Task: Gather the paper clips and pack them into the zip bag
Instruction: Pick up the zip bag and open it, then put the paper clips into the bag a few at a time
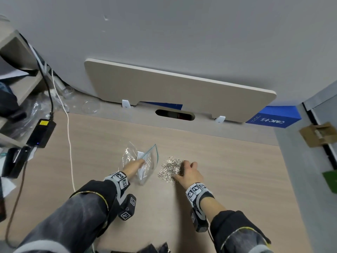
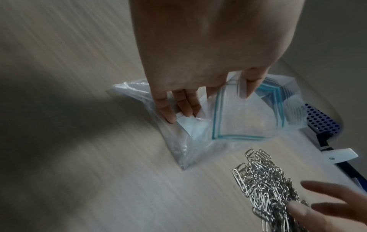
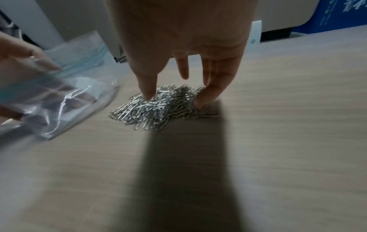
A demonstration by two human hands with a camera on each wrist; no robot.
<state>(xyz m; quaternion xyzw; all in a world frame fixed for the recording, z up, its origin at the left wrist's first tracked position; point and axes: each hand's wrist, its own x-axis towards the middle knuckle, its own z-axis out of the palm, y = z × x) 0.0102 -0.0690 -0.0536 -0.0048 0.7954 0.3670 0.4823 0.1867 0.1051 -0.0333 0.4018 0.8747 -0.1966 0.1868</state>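
Observation:
A heap of silver paper clips [image 1: 169, 170] [image 2: 264, 183] [image 3: 164, 108] lies on the wooden desk [image 1: 228, 161]. Just left of it lies a clear zip bag [image 1: 148, 161] [image 2: 238, 124] [image 3: 69, 102] with a teal seal strip and white paper inside. My left hand [image 1: 135, 166] [image 2: 206, 105] holds the bag at its mouth, and several of its fingers show through the plastic in the right wrist view. My right hand [image 1: 187, 170] [image 3: 174, 100] stands over the heap's right side. Its thumb and fingers are spread, and their tips touch the clips.
A black power adapter [image 1: 41, 133] and a white cable [image 1: 70, 152] lie at the desk's left. Clear glass dishes [image 1: 91, 106] sit at the back left, a blue box [image 1: 273, 117] at the back right. A cable slot [image 1: 175, 115] opens below the beige panel [image 1: 182, 92].

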